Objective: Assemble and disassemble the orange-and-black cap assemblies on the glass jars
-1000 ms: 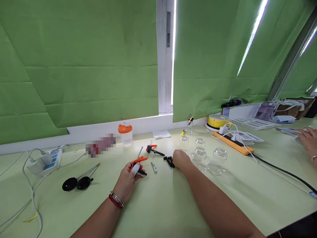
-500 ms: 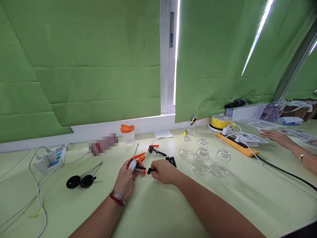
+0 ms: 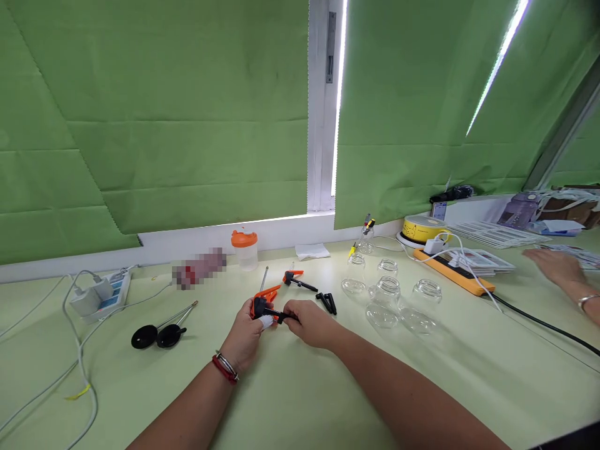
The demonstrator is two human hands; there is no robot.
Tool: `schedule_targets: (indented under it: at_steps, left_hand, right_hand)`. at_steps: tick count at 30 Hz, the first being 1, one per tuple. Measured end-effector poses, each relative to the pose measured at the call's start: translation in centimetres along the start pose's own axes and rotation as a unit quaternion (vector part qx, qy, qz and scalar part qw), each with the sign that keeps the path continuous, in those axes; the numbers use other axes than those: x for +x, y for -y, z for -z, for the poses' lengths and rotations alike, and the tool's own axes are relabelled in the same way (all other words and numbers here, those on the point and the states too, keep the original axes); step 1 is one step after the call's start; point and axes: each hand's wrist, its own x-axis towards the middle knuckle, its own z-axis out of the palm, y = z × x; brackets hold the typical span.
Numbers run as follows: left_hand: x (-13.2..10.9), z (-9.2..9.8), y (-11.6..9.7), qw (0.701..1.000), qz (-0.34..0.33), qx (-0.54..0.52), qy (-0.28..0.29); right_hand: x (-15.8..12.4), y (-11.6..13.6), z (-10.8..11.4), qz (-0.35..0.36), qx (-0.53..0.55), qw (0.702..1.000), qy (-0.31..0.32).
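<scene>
My left hand, with white tape around the thumb, is closed on an orange and black plastic part. A thin metal rod rises behind that part. My right hand is closed around a small black plastic handle, which meets the black arm of the part between my hands. Just behind them a similar orange and black part lies on the table. Several loose black handles rest beyond my right wrist.
Several clear glass jars stand to the right. A lidded orange cup is at the back. Two black round pieces with metal rods lie left, near a white power strip. An orange power strip and another person's hand are far right.
My right hand has brought the black handle up against the part in my left hand. My left hand has turned the part. The other person's hand has shifted right.
</scene>
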Motion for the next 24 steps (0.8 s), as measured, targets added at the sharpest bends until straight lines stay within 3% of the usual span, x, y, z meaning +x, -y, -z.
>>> schedule_targets:
  at_steps: [13,24]
  left_hand:
    - [-0.07,0.15,-0.20,0.998,0.009,0.046,0.037]
    - [-0.02,0.08,-0.27,0.999,0.032,0.032,0.028]
  right_hand:
    - [-0.03,-0.25,-0.81,-0.027,0.034,0.999,-0.018]
    - [-0.06,-0.01,-0.85,-0.047,0.093,0.994,-0.029]
